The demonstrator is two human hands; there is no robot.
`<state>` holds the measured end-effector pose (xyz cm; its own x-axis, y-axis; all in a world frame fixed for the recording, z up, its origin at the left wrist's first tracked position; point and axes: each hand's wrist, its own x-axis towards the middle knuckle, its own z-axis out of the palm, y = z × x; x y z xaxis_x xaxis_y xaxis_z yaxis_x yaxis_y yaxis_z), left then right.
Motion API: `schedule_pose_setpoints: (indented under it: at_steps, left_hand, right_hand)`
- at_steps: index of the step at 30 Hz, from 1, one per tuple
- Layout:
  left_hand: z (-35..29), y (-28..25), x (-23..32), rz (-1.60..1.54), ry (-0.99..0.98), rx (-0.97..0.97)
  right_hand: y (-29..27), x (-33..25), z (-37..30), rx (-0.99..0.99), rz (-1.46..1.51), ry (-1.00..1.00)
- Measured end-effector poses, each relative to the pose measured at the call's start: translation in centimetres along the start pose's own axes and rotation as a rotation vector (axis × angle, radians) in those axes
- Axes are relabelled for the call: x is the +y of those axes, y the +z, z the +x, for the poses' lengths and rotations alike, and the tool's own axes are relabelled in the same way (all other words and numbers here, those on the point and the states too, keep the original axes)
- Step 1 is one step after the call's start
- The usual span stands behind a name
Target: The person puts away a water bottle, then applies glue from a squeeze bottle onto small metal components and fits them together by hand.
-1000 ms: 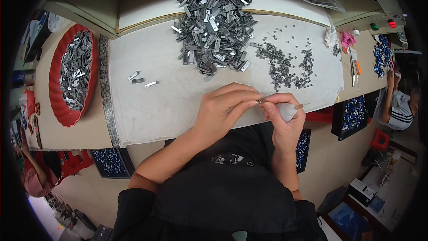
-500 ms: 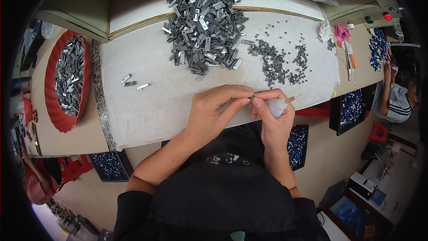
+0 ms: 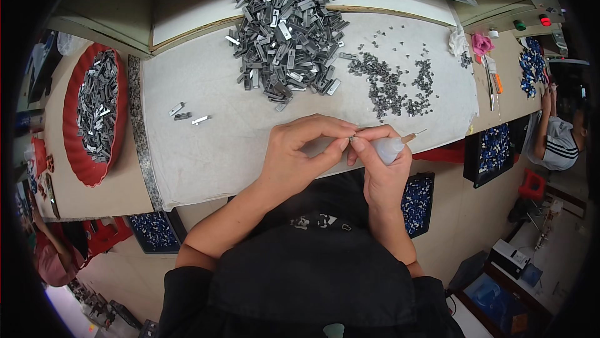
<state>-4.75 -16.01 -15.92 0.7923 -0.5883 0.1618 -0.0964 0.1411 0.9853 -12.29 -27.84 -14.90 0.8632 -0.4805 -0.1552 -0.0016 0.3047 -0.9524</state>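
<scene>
My left hand [image 3: 287, 157] is closed in a pinch, thumb and forefinger meeting on a small metal part [image 3: 352, 139] mostly hidden by the fingertips. The thumb and forefinger of my right hand [image 3: 386, 178] press against the same spot. Tucked in my right hand is a translucent needle-tip squeeze bottle [image 3: 389, 149], its thin needle pointing away to the right. Beyond my hands, many small dark metal pieces [image 3: 384, 85] lie scattered on the white work surface [image 3: 206, 169]. Further back left rises a heap of grey rectangular metal clips [image 3: 284, 44].
Several loose clips [image 3: 182, 115] lie to the left. A red scalloped basin [image 3: 70, 132] of clips stands at far left. Trays of blue and white parts [image 3: 417, 207] sit below table level. Tools [image 3: 490, 82] lie at right, near another person [image 3: 559, 141].
My hands stay together in almost the same place. The fingertips have shifted slightly around the small part, and the view has moved a little.
</scene>
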Motion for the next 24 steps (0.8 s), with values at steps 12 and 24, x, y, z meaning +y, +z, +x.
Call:
schedule_pose_setpoints:
  at_steps: [12, 24]
  left_hand:
    - [0.1, 0.2, -0.7, -0.017, -0.013, 0.057]
    - [-0.2, -0.3, -0.3, -0.007, -0.063, -0.027]
  right_hand:
    - [0.4, 0.4, 0.2, 0.012, 0.074, 0.046]
    - [-0.6, 0.1, 0.6, -0.116, 0.122, 0.052]
